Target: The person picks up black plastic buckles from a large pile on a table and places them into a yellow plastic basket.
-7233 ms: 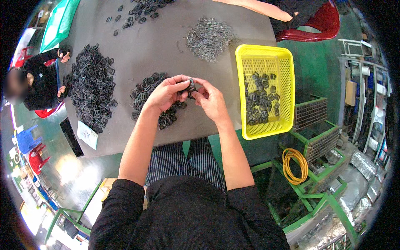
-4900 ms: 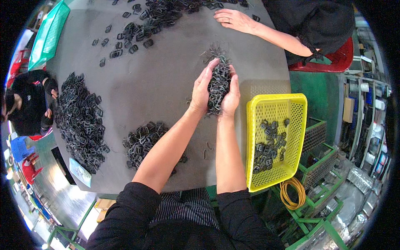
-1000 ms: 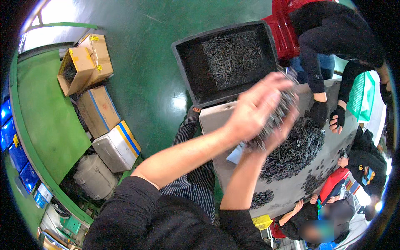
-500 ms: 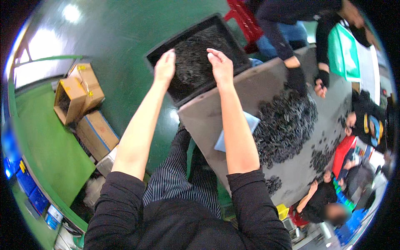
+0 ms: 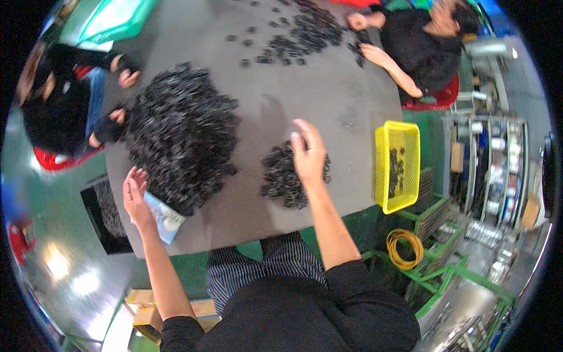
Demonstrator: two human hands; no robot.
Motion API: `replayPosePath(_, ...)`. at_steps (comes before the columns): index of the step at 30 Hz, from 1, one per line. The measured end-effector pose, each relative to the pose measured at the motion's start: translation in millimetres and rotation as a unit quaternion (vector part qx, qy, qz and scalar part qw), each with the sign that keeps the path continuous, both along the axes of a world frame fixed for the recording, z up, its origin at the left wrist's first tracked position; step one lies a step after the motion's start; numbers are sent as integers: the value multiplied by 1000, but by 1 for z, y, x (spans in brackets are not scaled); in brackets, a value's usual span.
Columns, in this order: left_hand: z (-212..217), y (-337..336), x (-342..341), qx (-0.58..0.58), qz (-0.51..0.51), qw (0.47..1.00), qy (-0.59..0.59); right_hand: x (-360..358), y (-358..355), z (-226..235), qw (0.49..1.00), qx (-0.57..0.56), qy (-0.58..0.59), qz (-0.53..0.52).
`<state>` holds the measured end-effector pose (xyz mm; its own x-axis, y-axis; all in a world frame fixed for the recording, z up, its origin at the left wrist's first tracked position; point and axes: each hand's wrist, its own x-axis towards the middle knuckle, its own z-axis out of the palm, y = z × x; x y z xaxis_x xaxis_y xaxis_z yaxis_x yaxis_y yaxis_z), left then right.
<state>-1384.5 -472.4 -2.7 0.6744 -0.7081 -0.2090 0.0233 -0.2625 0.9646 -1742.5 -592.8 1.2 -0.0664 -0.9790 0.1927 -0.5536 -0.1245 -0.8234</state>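
Observation:
My left hand (image 5: 136, 196), fingers stretched out and holding nothing visible, is at the table's left edge beside a pale blue packet (image 5: 166, 222). Just beyond it spreads a large heap of small black parts (image 5: 182, 132). My right hand (image 5: 309, 154), fingers extended and a little apart, hovers over or beside a smaller pile of black parts (image 5: 285, 185); I cannot tell whether it touches them. Both piles lie on the grey table (image 5: 252, 214). The parts look like small ring-like pieces, but they are too small and blurred to name.
A yellow basket (image 5: 386, 176) with some black parts stands at the table's right edge. Black parts (image 5: 302, 38) lie scattered at the far side. Co-workers sit left and far right. A black crate (image 5: 94, 199) is left below the table; a yellow hose coil (image 5: 404, 249) hangs right.
My view has swung right, from the black crate beside the table to the tabletop. Both hands have left the space above the crate and are now apart over the table.

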Motion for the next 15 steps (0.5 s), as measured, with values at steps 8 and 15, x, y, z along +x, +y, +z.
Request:
replayPosePath(8,-2,-139,-242,10,-198,980,23,-214,-14,-121,935,119,276,-189)
replayPosePath(15,-27,-177,-289,48,-236,970,-25,-215,-143,-161,914,109,298,-253)
